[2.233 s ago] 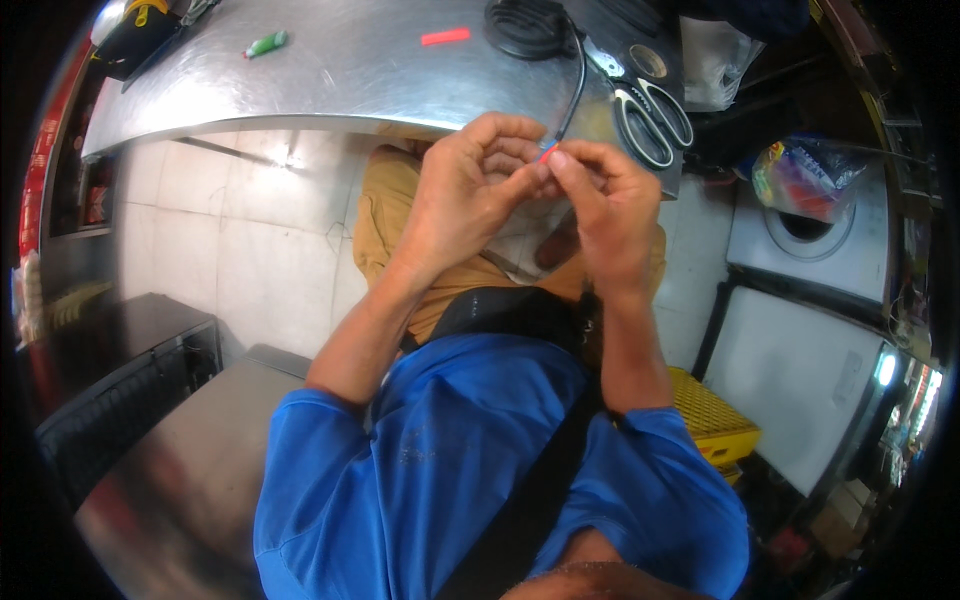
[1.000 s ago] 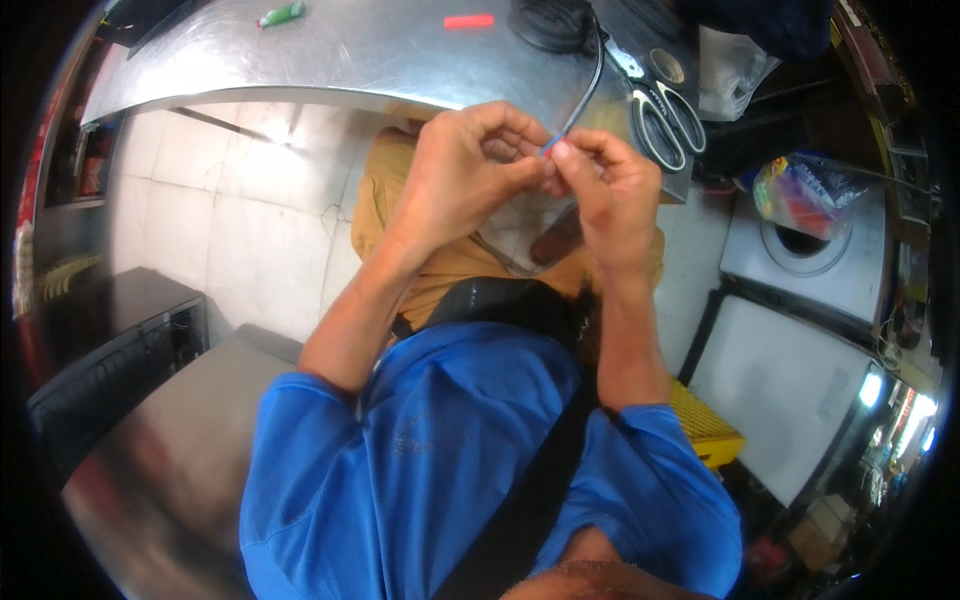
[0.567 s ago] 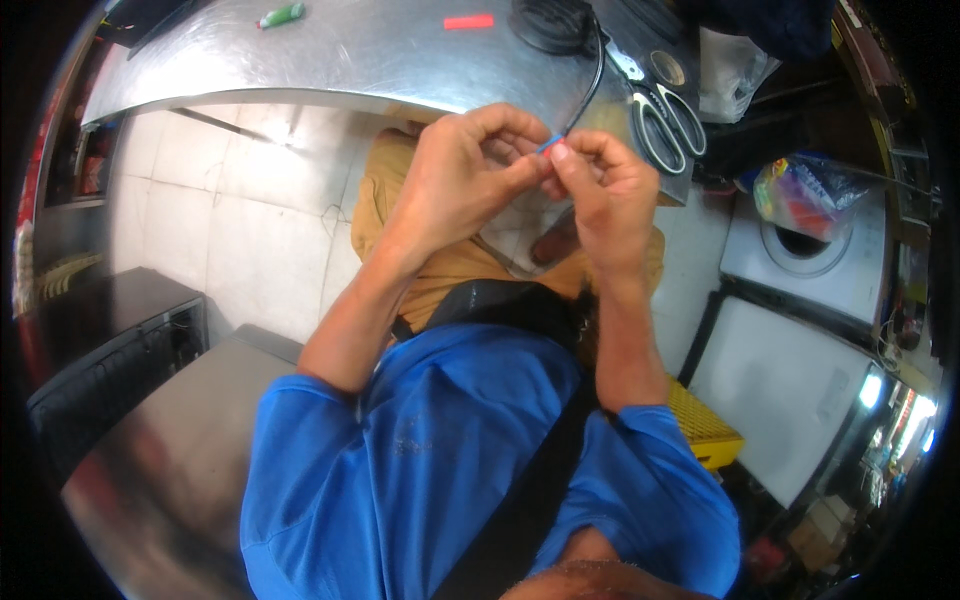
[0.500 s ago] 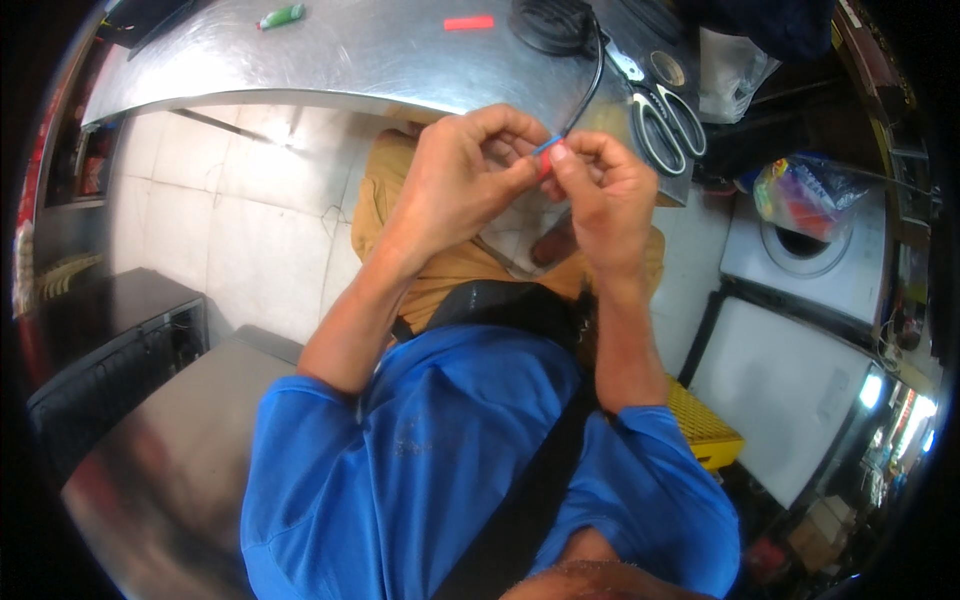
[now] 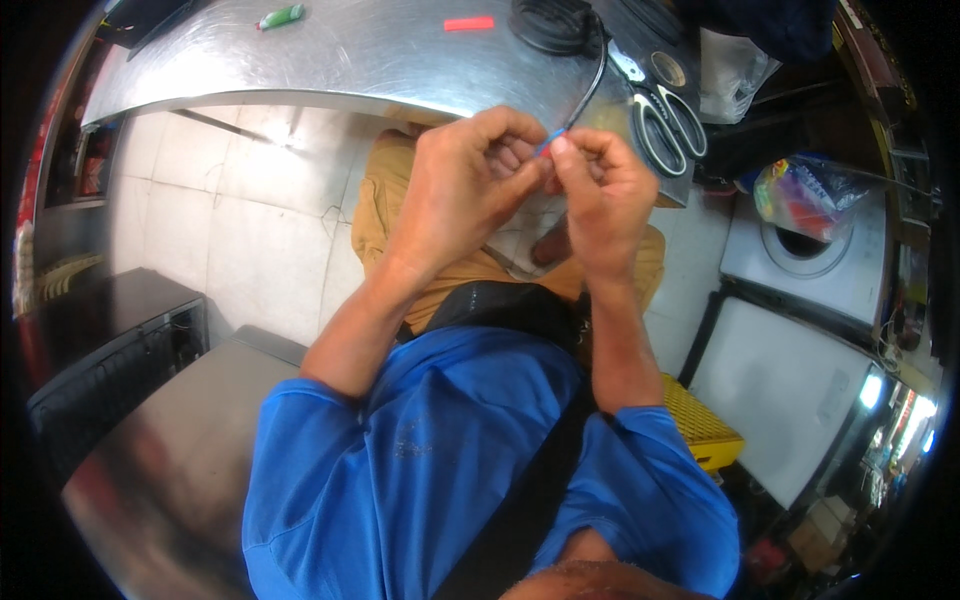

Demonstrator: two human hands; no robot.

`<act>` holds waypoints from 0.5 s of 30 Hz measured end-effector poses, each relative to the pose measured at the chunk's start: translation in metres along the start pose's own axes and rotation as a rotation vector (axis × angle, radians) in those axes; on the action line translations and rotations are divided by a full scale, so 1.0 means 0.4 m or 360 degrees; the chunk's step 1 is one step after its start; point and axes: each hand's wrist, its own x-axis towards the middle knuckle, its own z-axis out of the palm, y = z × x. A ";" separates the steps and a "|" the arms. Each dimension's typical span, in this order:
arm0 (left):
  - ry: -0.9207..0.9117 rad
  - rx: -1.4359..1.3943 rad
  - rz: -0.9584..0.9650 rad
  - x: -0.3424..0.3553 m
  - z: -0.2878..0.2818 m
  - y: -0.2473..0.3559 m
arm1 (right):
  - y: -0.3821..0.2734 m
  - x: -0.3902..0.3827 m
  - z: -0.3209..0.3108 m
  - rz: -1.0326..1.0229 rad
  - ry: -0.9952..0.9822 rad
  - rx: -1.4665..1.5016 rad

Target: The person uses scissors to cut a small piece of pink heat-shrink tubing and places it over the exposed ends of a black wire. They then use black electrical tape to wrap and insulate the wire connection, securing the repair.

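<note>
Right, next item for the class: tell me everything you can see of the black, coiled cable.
The black, coiled cable looks rubber- or plastic-sheathed. Its loops lie on the silvery metal table; one length curves toward the near edge, left of the white-and-black scissors. At that end, held in left hand and right hand, a thin blue strand and some red show; the tip is hidden.

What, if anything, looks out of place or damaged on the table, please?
Nothing looks spilled or damaged there. The one oddity is the scissors: they lie near the right edge of the table, handles toward the corner, which seems slightly precarious; I cannot tell whether they overhang.
</note>
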 end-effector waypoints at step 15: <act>-0.0022 -0.0482 -0.0209 -0.004 0.000 -0.026 | -0.003 0.011 0.001 0.0040 -0.0085 0.0182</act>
